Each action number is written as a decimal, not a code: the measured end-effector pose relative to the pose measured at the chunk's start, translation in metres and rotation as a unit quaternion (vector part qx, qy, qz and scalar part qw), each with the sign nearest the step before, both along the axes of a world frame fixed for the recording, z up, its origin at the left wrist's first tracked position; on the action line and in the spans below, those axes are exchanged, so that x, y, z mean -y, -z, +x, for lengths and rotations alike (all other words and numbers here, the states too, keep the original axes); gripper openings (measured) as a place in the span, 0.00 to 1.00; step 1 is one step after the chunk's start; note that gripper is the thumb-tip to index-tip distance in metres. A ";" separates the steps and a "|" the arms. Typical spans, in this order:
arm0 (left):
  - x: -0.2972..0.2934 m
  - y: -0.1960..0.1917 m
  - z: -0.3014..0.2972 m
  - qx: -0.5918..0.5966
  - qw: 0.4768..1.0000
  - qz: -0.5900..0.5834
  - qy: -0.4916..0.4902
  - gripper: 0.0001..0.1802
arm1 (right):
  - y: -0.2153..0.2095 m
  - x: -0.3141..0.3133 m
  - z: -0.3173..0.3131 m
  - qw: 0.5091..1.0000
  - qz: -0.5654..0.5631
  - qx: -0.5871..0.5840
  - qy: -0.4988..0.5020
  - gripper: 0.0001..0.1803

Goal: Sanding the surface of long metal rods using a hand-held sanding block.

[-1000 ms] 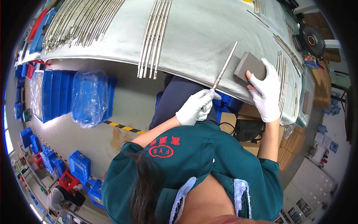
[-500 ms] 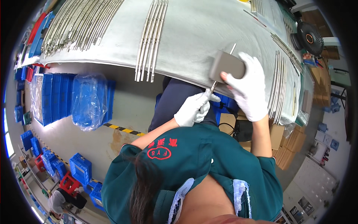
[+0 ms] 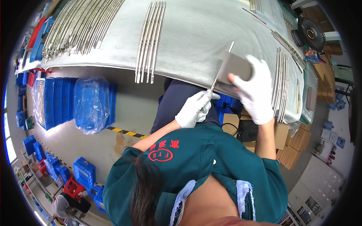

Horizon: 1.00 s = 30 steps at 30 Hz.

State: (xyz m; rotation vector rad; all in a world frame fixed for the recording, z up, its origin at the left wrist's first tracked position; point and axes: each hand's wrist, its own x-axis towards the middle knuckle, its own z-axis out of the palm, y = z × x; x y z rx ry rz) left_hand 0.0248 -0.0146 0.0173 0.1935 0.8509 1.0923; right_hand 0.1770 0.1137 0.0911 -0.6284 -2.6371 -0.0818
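Observation:
My left hand (image 3: 195, 109), in a white glove, is closed around the near end of a thin shiny metal rod (image 3: 231, 47). The rod slants up and away over the front edge of the table. My right hand (image 3: 256, 88), gloved in white too, grips a flat grey-brown block (image 3: 236, 67) with squared edges, which looks like a sanding block. The block's left edge lies against or just beside the rod and hides part of it; whether they touch I cannot tell. A few similar metal rods (image 3: 281, 81) lie to the right of my right hand.
Several rods (image 3: 151, 41) lie left of centre, poking past the front edge of the grey-covered table (image 3: 188, 41). A large row of rods (image 3: 81, 28) fills the far left. A black fan (image 3: 311, 34) stands at right. Blue crates (image 3: 58, 100) are on the floor; another person (image 3: 62, 203) is at lower left.
The block in my right hand has shifted a little to the right and now covers less of the rod. The rod's far tip has moved slightly left and away. My left hand stays nearly still.

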 end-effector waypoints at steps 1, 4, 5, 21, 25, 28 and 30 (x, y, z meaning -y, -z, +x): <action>0.000 -0.001 0.000 0.010 1.000 -0.014 -0.002 0.23 | 0.001 0.004 -0.017 1.000 -0.013 -0.012 -0.002 0.22; 0.002 0.001 -0.006 0.026 1.000 -0.003 0.001 0.22 | 0.004 0.008 -0.045 0.999 -0.026 -0.025 -0.020 0.22; 0.003 0.001 -0.006 0.026 1.000 -0.004 0.002 0.22 | 0.005 0.006 -0.041 0.999 -0.027 -0.025 -0.020 0.22; 0.001 0.009 -0.004 0.119 0.992 -0.009 0.034 0.30 | 0.004 -0.020 0.024 0.997 0.005 0.040 0.059 0.28; -0.001 0.010 0.000 0.090 0.995 -0.005 0.031 0.29 | 0.001 -0.009 0.003 1.000 -0.025 0.005 0.007 0.28; 0.000 0.008 0.000 0.088 0.995 -0.027 0.027 0.29 | 0.014 0.002 -0.037 0.999 -0.018 -0.030 -0.033 0.26; -0.001 0.006 0.000 0.083 0.996 -0.022 0.029 0.28 | 0.012 -0.002 -0.030 0.999 -0.028 -0.029 -0.035 0.24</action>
